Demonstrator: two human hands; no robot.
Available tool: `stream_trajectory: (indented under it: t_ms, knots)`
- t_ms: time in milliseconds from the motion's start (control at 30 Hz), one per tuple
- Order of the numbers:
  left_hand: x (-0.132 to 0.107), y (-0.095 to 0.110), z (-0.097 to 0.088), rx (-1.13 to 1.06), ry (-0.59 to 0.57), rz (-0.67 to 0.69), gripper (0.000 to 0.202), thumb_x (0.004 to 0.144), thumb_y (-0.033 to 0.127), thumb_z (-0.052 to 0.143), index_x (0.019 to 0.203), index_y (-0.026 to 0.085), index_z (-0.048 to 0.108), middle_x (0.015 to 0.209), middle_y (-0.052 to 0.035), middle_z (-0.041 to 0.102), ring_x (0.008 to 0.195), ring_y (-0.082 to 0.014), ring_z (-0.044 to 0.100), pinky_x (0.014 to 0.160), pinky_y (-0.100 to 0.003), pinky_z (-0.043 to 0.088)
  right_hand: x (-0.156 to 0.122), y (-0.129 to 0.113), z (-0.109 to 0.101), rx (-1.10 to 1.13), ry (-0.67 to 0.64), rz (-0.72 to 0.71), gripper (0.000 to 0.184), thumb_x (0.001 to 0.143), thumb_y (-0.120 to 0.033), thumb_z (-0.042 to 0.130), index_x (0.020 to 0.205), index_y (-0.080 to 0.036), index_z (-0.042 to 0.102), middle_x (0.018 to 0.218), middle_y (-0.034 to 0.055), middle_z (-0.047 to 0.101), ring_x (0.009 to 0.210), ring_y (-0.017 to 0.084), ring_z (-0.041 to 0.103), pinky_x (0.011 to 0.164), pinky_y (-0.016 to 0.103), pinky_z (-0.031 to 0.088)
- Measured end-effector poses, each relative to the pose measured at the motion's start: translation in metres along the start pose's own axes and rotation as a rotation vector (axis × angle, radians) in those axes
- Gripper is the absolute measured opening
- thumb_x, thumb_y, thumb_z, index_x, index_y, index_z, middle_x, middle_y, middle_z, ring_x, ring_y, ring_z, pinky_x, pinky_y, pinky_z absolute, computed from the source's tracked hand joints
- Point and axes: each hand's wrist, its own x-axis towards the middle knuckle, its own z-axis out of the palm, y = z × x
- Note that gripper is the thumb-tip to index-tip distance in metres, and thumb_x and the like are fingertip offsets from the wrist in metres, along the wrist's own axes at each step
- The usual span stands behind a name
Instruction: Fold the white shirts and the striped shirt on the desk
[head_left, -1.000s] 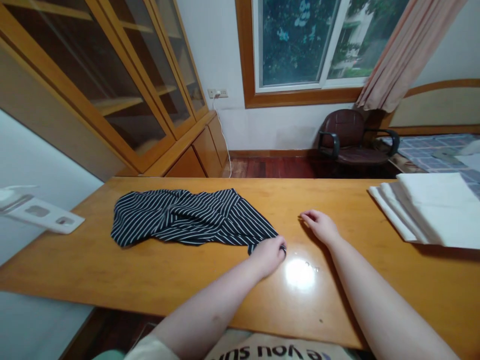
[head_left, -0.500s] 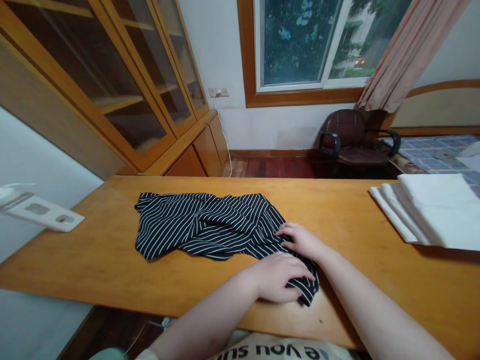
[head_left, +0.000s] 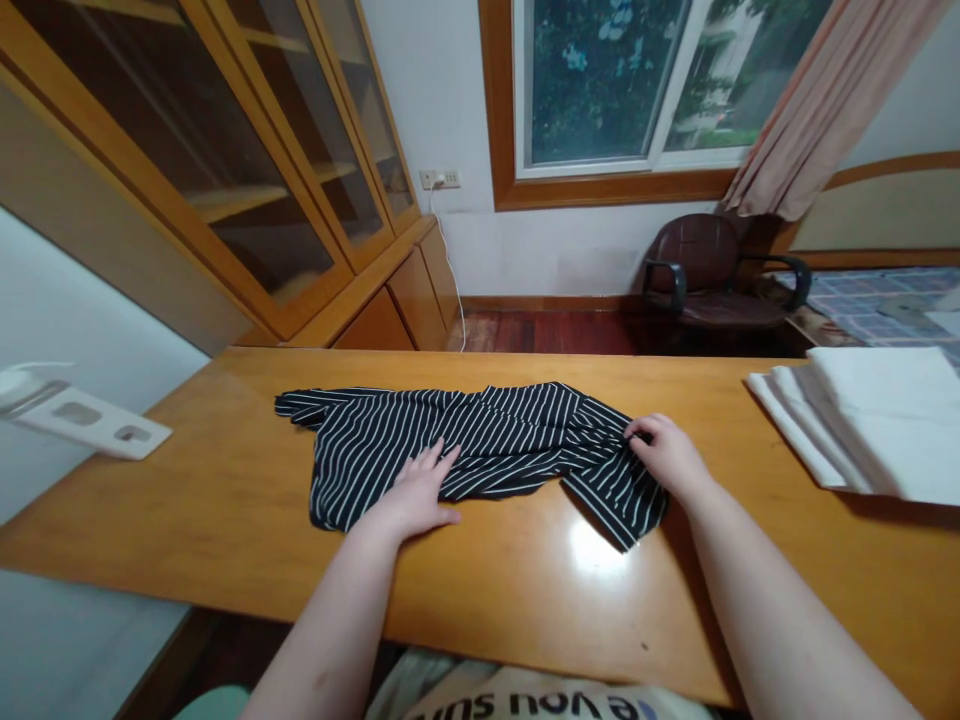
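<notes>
A black shirt with white stripes (head_left: 480, 430) lies stretched sideways across the wooden table (head_left: 510, 580), one sleeve bent toward me at its right end. My left hand (head_left: 420, 490) rests flat on the lower middle of the cloth, fingers spread. At the upper edge of the right sleeve, my right hand (head_left: 667, 455) pinches the fabric between thumb and fingers. The cloth is gathered and creased near that grip. Part of the shirt's lower edge is hidden under my left hand.
Folded white cloths (head_left: 877, 420) lie stacked on the table's right side. A white slotted stand (head_left: 97, 420) reaches over the left edge. Beyond the table are a glass-door cabinet (head_left: 255, 170), a brown armchair (head_left: 701, 270) and a bed (head_left: 877, 300).
My left hand has moved left from the sleeve end to the shirt's middle. My right hand has moved right, pinching the sleeve. The shirt has shifted right and looks flatter.
</notes>
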Motion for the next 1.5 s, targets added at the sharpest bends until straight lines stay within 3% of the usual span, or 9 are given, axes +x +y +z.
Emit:
stream_trajectory:
  t_ms: [267,433,700,867,1000,1133,1200,1300,1500]
  knots:
    - [-0.014,0.037,0.004,0.036,0.28,0.111,0.039,0.081,0.008,0.038,0.109,0.022,0.061,0.108,-0.0063,0.065,0.098,-0.0228,0.06,0.088,-0.035,0.044,0.0,0.015,-0.01,-0.249,0.225,0.231,0.022,0.074,-0.018,0.048,0.087,-0.021,0.066,0.111,0.0105,0.056,0.103,0.027,0.054,0.088,0.039,0.044]
    - [-0.03,0.075,-0.01,-0.056,0.388,0.165,0.03,0.079,0.013,0.045,0.103,0.022,0.061,0.098,-0.0044,0.065,0.091,-0.0215,0.06,0.083,-0.033,0.044,-0.006,-0.012,-0.009,-0.256,0.313,-0.005,0.036,0.078,-0.026,0.053,0.113,-0.019,0.058,0.134,0.0134,0.047,0.124,0.032,0.042,0.102,0.049,0.033]
    - [-0.012,0.139,0.036,-0.072,-0.081,0.436,0.019,0.083,0.028,0.054,0.099,0.021,0.063,0.097,-0.0041,0.065,0.091,-0.0215,0.061,0.081,-0.033,0.047,-0.015,-0.04,0.022,0.002,-0.232,-0.417,0.043,0.085,-0.037,0.054,0.127,-0.024,0.054,0.133,0.0095,0.053,0.122,0.026,0.049,0.102,0.046,0.039]
    - [-0.005,0.126,-0.006,-0.198,-0.319,0.565,0.047,0.08,0.05,0.057,0.121,0.027,0.057,0.115,-0.0037,0.062,0.095,-0.0198,0.062,0.083,-0.031,0.047,-0.01,-0.033,0.031,0.007,-0.254,-0.301,0.062,0.077,-0.021,0.06,0.137,-0.024,0.045,0.133,0.0088,0.053,0.119,0.024,0.052,0.1,0.043,0.041]
    - [0.027,0.099,-0.039,-0.259,0.025,0.38,0.045,0.09,0.047,0.044,0.13,0.027,0.049,0.121,-0.005,0.06,0.102,-0.0188,0.06,0.089,-0.032,0.046,-0.01,-0.036,0.018,0.056,-0.37,-0.363,0.04,0.074,-0.009,0.052,0.106,-0.026,0.068,0.104,0.0017,0.069,0.097,0.019,0.062,0.09,0.036,0.046]
    - [0.066,0.082,-0.012,-0.007,0.503,0.082,0.059,0.087,0.04,0.051,0.139,0.016,0.037,0.145,-0.0173,0.037,0.13,-0.0314,0.038,0.106,-0.047,0.029,-0.014,-0.044,0.008,0.064,-0.432,-0.372,0.017,0.081,-0.022,0.054,0.079,-0.023,0.071,0.075,0.0005,0.069,0.074,0.017,0.062,0.074,0.032,0.047]
    - [0.077,0.08,0.009,0.072,0.449,0.128,0.071,0.084,0.041,0.056,0.143,0.014,0.028,0.15,-0.019,0.025,0.134,-0.033,0.032,0.106,-0.047,0.028,-0.014,-0.046,0.008,0.026,-0.439,-0.298,0.023,0.087,-0.033,0.049,0.079,-0.024,0.069,0.072,0.0003,0.068,0.066,0.016,0.06,0.064,0.03,0.046]
    - [0.082,0.081,0.027,0.095,0.298,0.199,0.073,0.082,0.036,0.059,0.144,0.016,0.026,0.139,-0.0174,0.045,0.125,-0.03,0.045,0.099,-0.043,0.035,-0.012,-0.046,0.013,-0.072,-0.289,-0.232,0.027,0.09,-0.038,0.045,0.09,-0.024,0.067,0.084,0.0027,0.069,0.076,0.019,0.063,0.068,0.031,0.047]
    - [0.066,0.087,0.009,0.07,0.395,0.259,0.026,0.079,0.016,0.059,0.104,0.024,0.063,0.103,-0.0039,0.067,0.101,-0.0221,0.058,0.091,-0.037,0.038,-0.007,-0.03,0.031,-0.323,-0.017,-0.235,0.07,0.079,-0.05,0.057,0.138,-0.016,0.04,0.143,0.0155,0.04,0.133,0.032,0.032,0.109,0.053,0.018]
